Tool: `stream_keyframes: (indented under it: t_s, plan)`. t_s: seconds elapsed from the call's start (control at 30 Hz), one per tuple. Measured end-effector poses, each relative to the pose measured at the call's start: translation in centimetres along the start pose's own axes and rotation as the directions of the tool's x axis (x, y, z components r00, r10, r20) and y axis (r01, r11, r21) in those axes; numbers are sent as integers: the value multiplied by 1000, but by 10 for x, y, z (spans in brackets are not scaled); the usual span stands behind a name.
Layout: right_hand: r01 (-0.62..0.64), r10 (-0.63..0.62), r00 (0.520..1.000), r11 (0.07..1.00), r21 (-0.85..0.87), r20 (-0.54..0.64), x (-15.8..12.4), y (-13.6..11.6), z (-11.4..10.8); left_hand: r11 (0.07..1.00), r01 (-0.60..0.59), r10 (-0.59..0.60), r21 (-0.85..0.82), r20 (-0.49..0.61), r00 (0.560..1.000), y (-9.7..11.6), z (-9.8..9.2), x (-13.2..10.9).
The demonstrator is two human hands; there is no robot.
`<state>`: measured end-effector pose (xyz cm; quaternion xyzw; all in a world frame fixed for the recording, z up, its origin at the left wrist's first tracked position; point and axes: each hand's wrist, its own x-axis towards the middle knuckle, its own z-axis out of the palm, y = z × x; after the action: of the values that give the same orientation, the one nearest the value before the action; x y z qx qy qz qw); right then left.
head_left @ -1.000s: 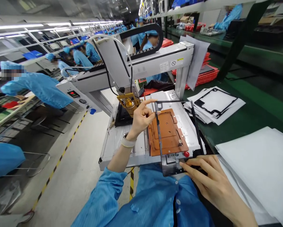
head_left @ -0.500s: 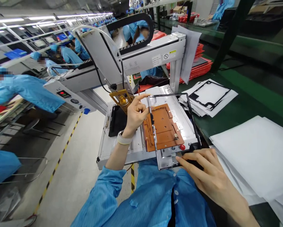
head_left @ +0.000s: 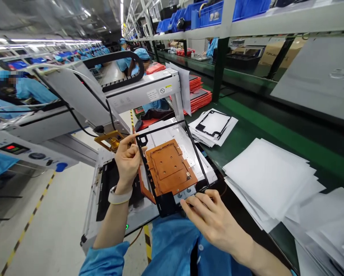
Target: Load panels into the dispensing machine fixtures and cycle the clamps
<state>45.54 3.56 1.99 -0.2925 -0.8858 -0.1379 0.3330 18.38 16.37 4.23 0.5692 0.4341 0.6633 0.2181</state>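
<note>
The right hand [head_left: 215, 216] hides part of the near edge of the black frame [head_left: 165, 202], and the left hand [head_left: 128, 161] covers some of the dark plate [head_left: 106, 191]. The control box [head_left: 22, 153] is cut off at left; print on the white label [head_left: 153, 95] is too small to read

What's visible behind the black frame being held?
Through the black frame: the brown plate and part of the white machine bed. Hidden: whatever sits behind the frame's solid lower corner, the left hand and the right hand.
</note>
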Motion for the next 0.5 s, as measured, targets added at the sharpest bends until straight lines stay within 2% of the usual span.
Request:
stream_keyframes:
  t_s: [0.1, 0.2, 0.27, 0.33, 0.37, 0.43, 0.47, 0.5]
  plan:
    - [-25, 24, 1000, 997, 67, 7, 2, 4, -1, 998, -34, 34, 48, 2, 999, 0, -1, 1]
    - [-92, 89, 996, 979, 184, 24, 0, 23, -3, 995, -67, 64, 74, 33, 997, 0, -2, 2]
    - [-153, 147, 988, 961, 231, 43, -5, 52, -4, 991, -83, 76, 102, 74, 994, 1, -3, 0]
    - [-243, 230, 970, 944, 225, 81, -16, 94, -6, 983, -121, 104, 139, 124, 987, 4, -3, -6]
    - [-312, 293, 949, 929, 199, 116, -23, 119, -8, 978, -151, 126, 146, 165, 978, 6, -3, -12]
    - [-470, 448, 877, 875, 117, 172, -43, 173, -15, 967, -217, 175, 130, 277, 945, 10, -1, -25]
    - [-548, 530, 825, 835, 53, 194, -54, 199, -20, 961, -254, 203, 114, 334, 920, 12, 0, -33]
    - [-650, 645, 735, 758, -52, 211, -66, 223, -25, 951, -292, 235, 100, 379, 895, 14, 1, -40]
